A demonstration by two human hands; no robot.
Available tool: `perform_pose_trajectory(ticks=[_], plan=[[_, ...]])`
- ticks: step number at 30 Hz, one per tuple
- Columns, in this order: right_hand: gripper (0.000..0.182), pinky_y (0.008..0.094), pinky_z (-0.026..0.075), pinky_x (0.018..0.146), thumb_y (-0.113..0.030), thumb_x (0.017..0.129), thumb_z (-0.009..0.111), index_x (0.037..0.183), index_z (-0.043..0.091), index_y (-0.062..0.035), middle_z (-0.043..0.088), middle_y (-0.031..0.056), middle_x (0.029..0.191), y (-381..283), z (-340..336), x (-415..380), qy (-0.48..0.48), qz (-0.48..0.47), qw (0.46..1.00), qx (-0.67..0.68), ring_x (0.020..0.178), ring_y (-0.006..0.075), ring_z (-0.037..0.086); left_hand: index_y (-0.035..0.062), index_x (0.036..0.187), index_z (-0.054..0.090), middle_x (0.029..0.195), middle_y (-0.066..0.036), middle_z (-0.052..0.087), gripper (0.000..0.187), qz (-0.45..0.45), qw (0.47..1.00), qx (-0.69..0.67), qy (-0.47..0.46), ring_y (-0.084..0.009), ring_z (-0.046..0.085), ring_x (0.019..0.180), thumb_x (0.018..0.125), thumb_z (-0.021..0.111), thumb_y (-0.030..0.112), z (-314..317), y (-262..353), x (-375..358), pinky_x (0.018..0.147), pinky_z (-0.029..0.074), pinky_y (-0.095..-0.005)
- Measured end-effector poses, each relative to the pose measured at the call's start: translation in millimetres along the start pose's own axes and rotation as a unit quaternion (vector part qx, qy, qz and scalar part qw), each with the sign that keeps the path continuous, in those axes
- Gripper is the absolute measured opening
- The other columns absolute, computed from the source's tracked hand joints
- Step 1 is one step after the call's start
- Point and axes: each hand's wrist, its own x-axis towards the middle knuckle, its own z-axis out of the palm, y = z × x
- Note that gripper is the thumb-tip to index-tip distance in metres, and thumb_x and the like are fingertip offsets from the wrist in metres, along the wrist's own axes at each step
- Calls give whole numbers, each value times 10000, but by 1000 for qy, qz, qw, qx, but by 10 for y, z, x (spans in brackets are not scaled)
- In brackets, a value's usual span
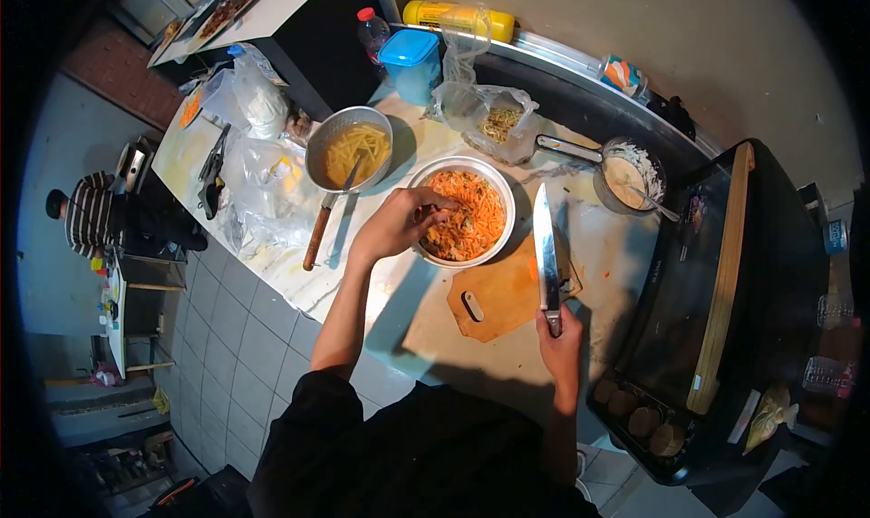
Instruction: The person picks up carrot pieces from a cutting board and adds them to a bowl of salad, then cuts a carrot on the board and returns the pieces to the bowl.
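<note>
Near the middle of the frame, the left hand reaches into a white bowl of shredded orange food, its fingers curled together in the food at the bowl's left edge. The right hand, lower and right of centre, is closed around the handle of a large knife, whose blade points up the frame and lies over the right end of a wooden cutting board. The board sits just below the bowl on the pale counter.

To the upper left of the bowl stands a metal pot of yellowish strips with a wooden-handled utensil leaning in it. To the right is a small saucepan with white contents. A blue tub and a yellow bottle stand along the top. A dark stove fills the right side.
</note>
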Motion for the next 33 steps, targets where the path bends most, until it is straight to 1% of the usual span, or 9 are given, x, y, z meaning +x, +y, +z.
perform_pose_trajectory(ticks=[5, 8, 11, 14, 16, 21, 23, 29, 33], plan=[[208, 336, 364, 502, -131, 871, 654, 804, 536, 28, 492, 93, 586, 224, 47, -249, 1, 27, 997, -66, 540, 129, 428, 34, 935, 724, 838, -57, 714, 129, -128, 977, -98, 137, -104, 588, 661, 855, 715, 135, 94, 114, -121, 619, 463, -271], [254, 369, 374, 513, -164, 876, 658, 793, 522, 34, 511, 121, 594, 284, 68, -344, -8, 43, 997, -68, 538, 184, 477, 34, 891, 732, 820, -33, 715, 105, -99, 967, -142, 189, -74, 590, 675, 851, 724, 130, 282, 187, -228, 620, 463, -262], [277, 393, 386, 533, -198, 892, 648, 818, 530, 42, 535, 157, 627, 322, 100, -389, -35, 22, 996, -82, 554, 250, 510, 52, 884, 741, 840, -21, 725, 61, -62, 964, -227, 123, -59, 603, 723, 832, 709, 60, 569, 442, -371, 626, 439, -245], [222, 323, 362, 464, -156, 911, 630, 800, 522, 2, 487, 57, 584, 369, 163, -421, -35, -22, 993, -106, 474, 134, 446, 46, 900, 741, 832, -49, 728, 96, -85, 963, -255, -23, -89, 649, 728, 811, 706, 43, 980, 631, -520, 679, 504, -276], [231, 323, 397, 411, -187, 933, 607, 849, 523, 11, 521, 85, 593, 538, 217, -444, -55, 0, 997, -58, 420, 173, 516, 36, 872, 731, 741, -93, 697, 68, -36, 971, -234, 13, -125, 605, 608, 811, 729, 65, 1324, 573, -552, 566, 472, -286], [228, 332, 419, 377, -207, 944, 585, 897, 544, 12, 534, 111, 592, 596, 230, -389, -61, 14, 993, -102, 393, 200, 558, 37, 880, 734, 747, -111, 704, 91, -94, 984, -136, 69, -204, 671, 627, 795, 718, 64, 1587, 319, -476, 598, 512, -316], [322, 485, 449, 758, -308, 947, 538, 965, 602, 7, 619, 239, 789, 404, 189, -332, -116, 101, 974, -164, 778, 440, 594, 59, 884, 744, 786, -94, 708, 106, -82, 985, -106, 112, -265, 682, 683, 783, 710, 69, 1685, 173, -437, 630, 526, -349], [316, 512, 389, 906, -315, 956, 511, 989, 605, -15, 642, 230, 840, 170, 212, -246, -58, 79, 973, -209, 834, 445, 582, 56, 915, 738, 841, -104, 690, 120, -40, 993, -14, 114, -306, 662, 737, 807, 690, 69, 1660, 201, -302, 651, 518, -370], [300, 519, 418, 857, -294, 955, 514, 1032, 592, -14, 638, 241, 851, 267, 196, -241, -53, 69, 972, -216, 848, 455, 574, 48, 928, 730, 853, -112, 688, 133, -30, 991, 13, 128, -305, 663, 740, 804, 699, 86, 1746, 211, -280, 653, 518, -373]])
